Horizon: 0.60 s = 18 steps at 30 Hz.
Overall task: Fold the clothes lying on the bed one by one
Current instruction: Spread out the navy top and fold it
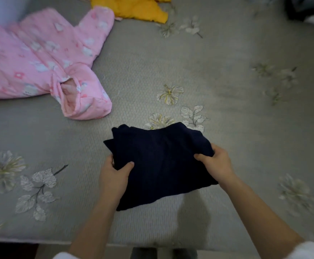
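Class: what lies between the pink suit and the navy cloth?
Nothing: between pink suit and navy cloth only bare bedsheet shows, in the head view.

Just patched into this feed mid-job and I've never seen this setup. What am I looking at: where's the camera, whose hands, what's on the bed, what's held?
No machine: a person works with bare hands, and the one camera sits on their head, looking down. The left hand and right hand each grip a side of a dark blue garment. On the grey flowered bed also lie a pink printed garment, far left, and a yellow garment at the top edge.
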Each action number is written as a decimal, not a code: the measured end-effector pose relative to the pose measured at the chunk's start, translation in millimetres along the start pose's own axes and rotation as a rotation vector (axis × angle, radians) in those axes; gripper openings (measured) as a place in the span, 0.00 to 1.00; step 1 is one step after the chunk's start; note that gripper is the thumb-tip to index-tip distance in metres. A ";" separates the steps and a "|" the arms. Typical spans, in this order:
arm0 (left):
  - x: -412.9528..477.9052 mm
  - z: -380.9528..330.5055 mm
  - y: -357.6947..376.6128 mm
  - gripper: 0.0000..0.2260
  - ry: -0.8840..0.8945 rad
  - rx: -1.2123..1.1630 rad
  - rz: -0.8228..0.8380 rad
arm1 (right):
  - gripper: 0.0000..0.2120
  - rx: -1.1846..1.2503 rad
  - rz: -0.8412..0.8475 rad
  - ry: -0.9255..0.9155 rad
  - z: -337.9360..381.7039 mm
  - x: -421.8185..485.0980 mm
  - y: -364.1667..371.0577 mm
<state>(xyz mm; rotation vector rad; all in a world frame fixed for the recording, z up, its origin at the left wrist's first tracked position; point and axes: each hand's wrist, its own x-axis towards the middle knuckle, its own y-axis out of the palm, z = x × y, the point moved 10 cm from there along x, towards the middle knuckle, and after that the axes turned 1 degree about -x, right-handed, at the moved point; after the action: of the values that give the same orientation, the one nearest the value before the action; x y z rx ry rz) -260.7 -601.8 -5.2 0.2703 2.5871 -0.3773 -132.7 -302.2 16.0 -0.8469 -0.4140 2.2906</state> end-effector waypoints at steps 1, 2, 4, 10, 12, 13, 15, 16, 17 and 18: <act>-8.2 -16.8 9.9 0.17 0.036 0.022 0.028 | 0.10 0.030 -0.015 0.005 0.3 -12.8 -17.5; -18.2 -33.7 21.7 0.17 0.071 0.043 0.059 | 0.11 0.065 -0.025 0.008 0.2 -25.8 -35.9; -39.9 -65.0 50.0 0.16 0.135 0.073 0.134 | 0.13 0.137 -0.050 0.000 -0.1 -51.1 -76.5; -139.0 -129.7 154.0 0.20 0.283 0.124 0.294 | 0.15 0.255 -0.173 -0.076 -16.9 -130.2 -221.1; -182.5 -146.1 193.7 0.20 0.352 0.154 0.343 | 0.13 0.281 -0.196 -0.087 -33.5 -154.8 -269.1; -206.1 -153.6 214.6 0.20 0.388 0.168 0.374 | 0.11 0.289 -0.209 -0.087 -45.1 -167.4 -293.5; -255.7 -165.0 256.9 0.17 0.439 0.190 0.435 | 0.10 0.306 -0.245 -0.082 -72.4 -194.9 -343.9; -280.0 -170.0 277.6 0.17 0.456 0.196 0.462 | 0.10 0.316 -0.270 -0.078 -86.5 -207.8 -369.5; -303.7 -173.7 298.5 0.17 0.469 0.202 0.490 | 0.11 0.330 -0.299 -0.072 -100.7 -221.2 -395.7; -327.1 -176.6 319.5 0.17 0.482 0.211 0.521 | 0.12 0.344 -0.332 -0.065 -115.3 -234.4 -421.6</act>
<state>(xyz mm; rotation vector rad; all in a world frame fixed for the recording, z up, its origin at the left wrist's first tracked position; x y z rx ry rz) 20.2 -284.2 240.6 1.2090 2.7861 -0.4286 277.3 -141.5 244.2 -0.4911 -0.1637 2.0045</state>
